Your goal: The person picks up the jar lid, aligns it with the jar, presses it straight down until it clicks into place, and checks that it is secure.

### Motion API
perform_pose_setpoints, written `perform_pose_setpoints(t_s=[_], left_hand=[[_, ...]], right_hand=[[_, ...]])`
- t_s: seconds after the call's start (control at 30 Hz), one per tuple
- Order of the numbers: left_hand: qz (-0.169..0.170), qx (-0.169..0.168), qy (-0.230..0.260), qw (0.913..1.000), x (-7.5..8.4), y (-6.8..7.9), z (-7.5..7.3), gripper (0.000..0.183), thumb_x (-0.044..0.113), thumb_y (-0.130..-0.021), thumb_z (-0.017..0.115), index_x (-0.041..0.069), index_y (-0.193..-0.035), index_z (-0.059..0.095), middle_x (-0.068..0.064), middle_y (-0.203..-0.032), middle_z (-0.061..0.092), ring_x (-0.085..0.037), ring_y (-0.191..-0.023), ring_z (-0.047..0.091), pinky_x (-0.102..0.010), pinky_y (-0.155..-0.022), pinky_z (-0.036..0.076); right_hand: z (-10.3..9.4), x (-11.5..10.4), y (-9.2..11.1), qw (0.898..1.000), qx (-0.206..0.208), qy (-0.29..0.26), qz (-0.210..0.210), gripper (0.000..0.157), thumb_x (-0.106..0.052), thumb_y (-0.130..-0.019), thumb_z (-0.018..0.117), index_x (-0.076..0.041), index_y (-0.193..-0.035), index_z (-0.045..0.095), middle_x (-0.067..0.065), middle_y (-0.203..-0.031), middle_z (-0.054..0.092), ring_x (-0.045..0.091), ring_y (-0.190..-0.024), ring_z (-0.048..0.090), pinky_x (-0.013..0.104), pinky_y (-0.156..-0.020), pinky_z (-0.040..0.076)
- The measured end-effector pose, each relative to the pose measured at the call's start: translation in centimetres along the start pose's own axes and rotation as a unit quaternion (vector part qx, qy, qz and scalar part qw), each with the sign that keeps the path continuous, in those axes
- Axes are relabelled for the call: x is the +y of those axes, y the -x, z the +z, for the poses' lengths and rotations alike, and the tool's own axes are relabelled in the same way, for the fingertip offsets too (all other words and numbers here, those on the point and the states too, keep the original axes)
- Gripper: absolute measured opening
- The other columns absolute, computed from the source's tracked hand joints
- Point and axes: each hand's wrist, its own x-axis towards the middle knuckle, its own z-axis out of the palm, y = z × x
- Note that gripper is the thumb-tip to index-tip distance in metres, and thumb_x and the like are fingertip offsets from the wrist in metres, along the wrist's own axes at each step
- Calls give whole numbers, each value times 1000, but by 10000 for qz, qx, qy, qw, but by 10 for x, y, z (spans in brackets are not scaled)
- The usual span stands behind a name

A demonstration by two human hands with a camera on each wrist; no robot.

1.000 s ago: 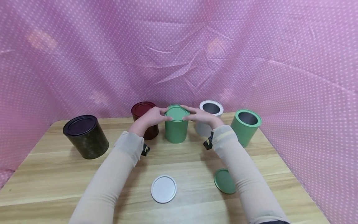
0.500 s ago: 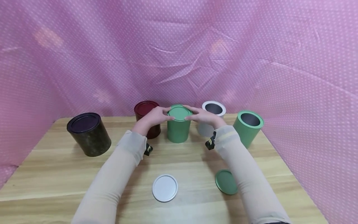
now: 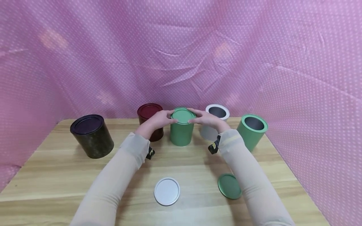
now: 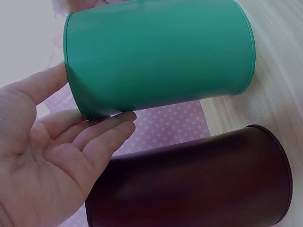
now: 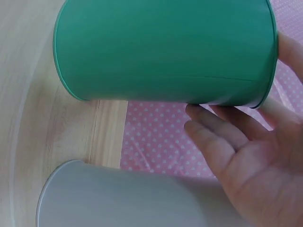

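A green canister (image 3: 182, 136) stands upright at the back middle, its green lid (image 3: 183, 116) on top. My left hand (image 3: 157, 121) holds its upper rim from the left, thumb at the front edge. Opposite it, my right hand (image 3: 208, 120) holds the rim from the right in the same way. Seen from the left wrist, the left hand's fingers (image 4: 104, 135) lie against the side of the green canister (image 4: 161, 52). In the right wrist view, the right hand's fingers (image 5: 218, 130) touch the same canister (image 5: 165, 52) near its rim.
Left of it are a lidded dark red canister (image 3: 150, 110) and a lidded black canister (image 3: 96, 141). To the right stand a lidless white canister (image 3: 208, 133) and a lidless green canister (image 3: 248, 136). A white lid (image 3: 167, 191) and a green lid (image 3: 229, 186) lie in front.
The head view shifts slightly, so everything sits a little further right. Both hands keep their place at the green canister's rim.
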Motion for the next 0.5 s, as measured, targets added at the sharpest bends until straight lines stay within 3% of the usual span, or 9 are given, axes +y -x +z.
perform_pose_setpoints(t_s=[0.33, 0.5], left_hand=[[116, 140, 54, 9998, -2, 0, 6, 75, 38, -96, 59, 14, -155, 19, -16, -147, 45, -29, -137, 43, -46, -113, 35], [232, 203, 191, 9993, -3, 2, 6, 77, 36, -96, 60, 16, -156, 16, -16, -147, 46, -29, -136, 44, -45, -113, 35]], right_hand=[[4, 1, 3, 9992, 268, -300, -27, 76, -38, -89, 68, -34, -153, 26, 4, -158, 31, 30, -144, 30, 55, -116, 23], [6, 0, 3, 9988, 435, -184, -130, 77, -35, -90, 68, -27, -154, 25, 9, -155, 35, 32, -141, 34, 53, -116, 25]])
